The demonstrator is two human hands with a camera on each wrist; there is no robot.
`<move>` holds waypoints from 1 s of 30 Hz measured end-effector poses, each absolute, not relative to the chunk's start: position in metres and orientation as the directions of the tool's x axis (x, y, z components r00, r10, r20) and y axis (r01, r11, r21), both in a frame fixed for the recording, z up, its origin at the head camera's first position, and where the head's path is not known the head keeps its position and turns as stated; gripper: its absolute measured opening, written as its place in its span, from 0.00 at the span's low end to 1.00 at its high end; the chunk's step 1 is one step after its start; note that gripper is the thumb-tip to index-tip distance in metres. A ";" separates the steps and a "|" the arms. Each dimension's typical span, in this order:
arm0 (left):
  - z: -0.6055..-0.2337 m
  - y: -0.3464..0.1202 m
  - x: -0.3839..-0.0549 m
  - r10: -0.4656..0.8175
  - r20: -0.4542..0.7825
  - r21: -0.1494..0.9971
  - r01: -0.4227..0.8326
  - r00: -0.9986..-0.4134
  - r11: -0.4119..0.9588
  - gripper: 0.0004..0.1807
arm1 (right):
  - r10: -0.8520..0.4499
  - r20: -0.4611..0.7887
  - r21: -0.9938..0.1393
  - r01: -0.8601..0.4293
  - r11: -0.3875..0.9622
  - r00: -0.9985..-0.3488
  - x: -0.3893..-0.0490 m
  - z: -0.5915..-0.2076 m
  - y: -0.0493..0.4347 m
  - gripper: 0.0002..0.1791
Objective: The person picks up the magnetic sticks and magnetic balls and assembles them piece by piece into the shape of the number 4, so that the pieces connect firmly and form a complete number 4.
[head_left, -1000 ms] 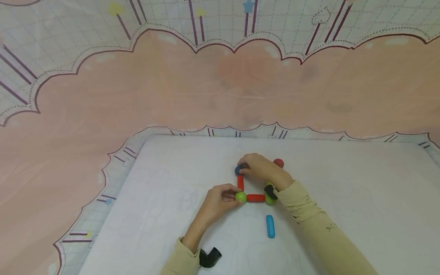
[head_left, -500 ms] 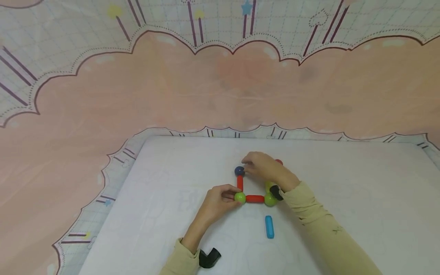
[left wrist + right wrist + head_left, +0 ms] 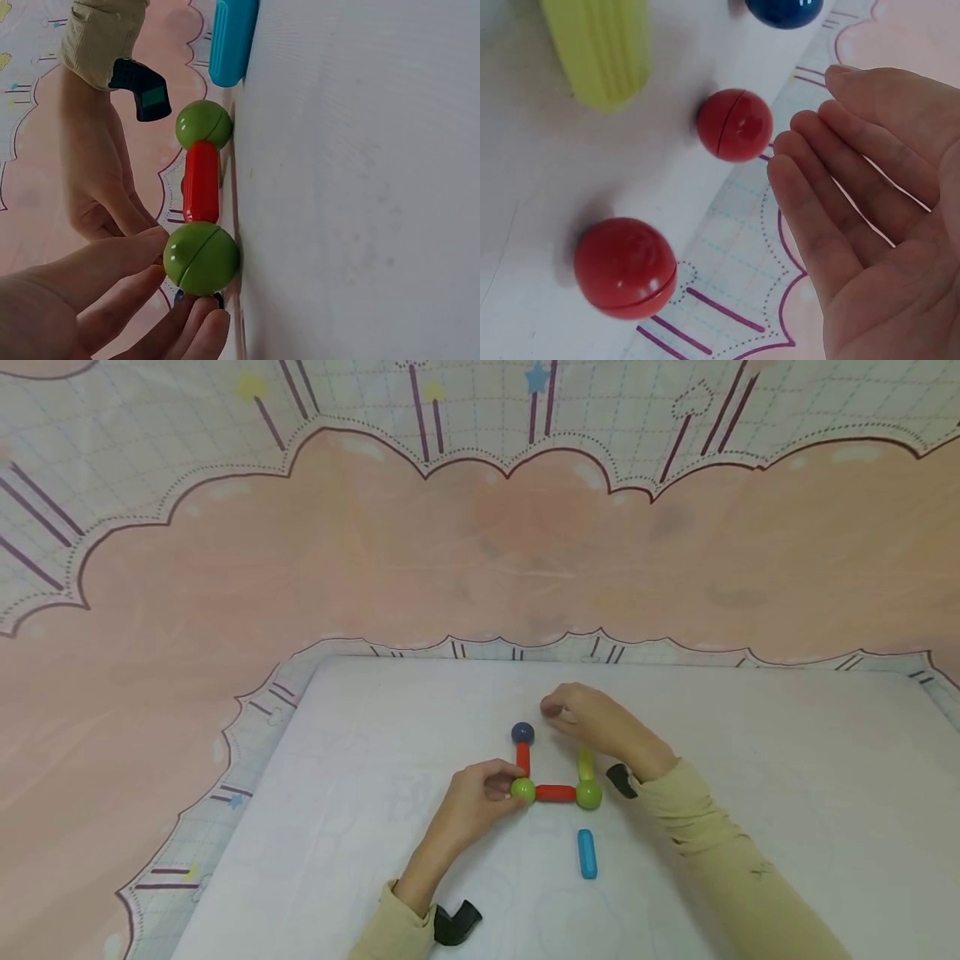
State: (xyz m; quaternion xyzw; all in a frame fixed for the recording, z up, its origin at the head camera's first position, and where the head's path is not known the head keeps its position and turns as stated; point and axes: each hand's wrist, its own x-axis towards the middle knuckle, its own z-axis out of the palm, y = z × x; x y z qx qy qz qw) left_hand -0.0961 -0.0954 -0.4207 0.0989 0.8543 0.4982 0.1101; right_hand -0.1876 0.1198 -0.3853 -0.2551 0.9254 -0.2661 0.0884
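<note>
My left hand (image 3: 468, 802) pinches a green ball (image 3: 523, 790) at the corner of a rod-and-ball toy figure. From that ball a red rod (image 3: 522, 760) runs back to a dark blue ball (image 3: 522, 733). Another red rod (image 3: 556, 793) runs right to a second green ball (image 3: 588, 794), with a yellow-green rod (image 3: 586, 764) pointing back from it. My right hand (image 3: 603, 722) hovers right of the blue ball. In the right wrist view its fingers are relaxed, fingertips close to a red ball (image 3: 735, 125). A second red ball (image 3: 625, 268) lies nearby, hidden by the hand in the head view.
A loose blue rod (image 3: 587, 854) lies on the white tabletop (image 3: 750, 793), in front of the figure. Patterned cloth (image 3: 450, 552) covers the wall behind. Each wrist carries a black device, one (image 3: 457, 923) by the left sleeve and one (image 3: 621, 781) by the right.
My right hand has left the blue ball and moved right and back, uncovering the ball and the yellow-green rod, now covering the red ball behind it. The left hand stays put.
</note>
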 end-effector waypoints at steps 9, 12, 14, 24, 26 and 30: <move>-0.410 -0.091 -0.092 0.250 -0.073 0.862 0.064 -0.966 0.503 0.14 | -0.493 -0.005 -0.510 -0.422 0.750 -0.870 -0.187 -0.388 0.130 0.15; -0.406 -0.088 -0.091 0.258 -0.056 0.866 0.082 -0.965 0.494 0.14 | -0.484 0.004 -0.496 -0.422 0.759 -0.875 -0.186 -0.388 0.134 0.16; -0.404 -0.086 -0.090 0.268 -0.043 0.869 0.096 -0.963 0.485 0.15 | -0.480 0.004 -0.493 -0.419 0.762 -0.877 -0.185 -0.388 0.137 0.16; -0.400 -0.072 -0.090 0.312 -0.052 0.885 0.101 -0.949 0.455 0.17 | -0.469 0.038 -0.477 -0.429 0.768 -0.882 -0.183 -0.391 0.152 0.17; -0.399 -0.069 -0.090 0.322 -0.055 0.880 0.106 -0.945 0.462 0.17 | -0.462 0.042 -0.472 -0.425 0.773 -0.886 -0.183 -0.393 0.155 0.17; -0.398 -0.063 -0.090 0.336 -0.072 0.872 0.105 -0.939 0.479 0.17 | -0.443 0.040 -0.471 -0.408 0.782 -0.896 -0.183 -0.397 0.160 0.17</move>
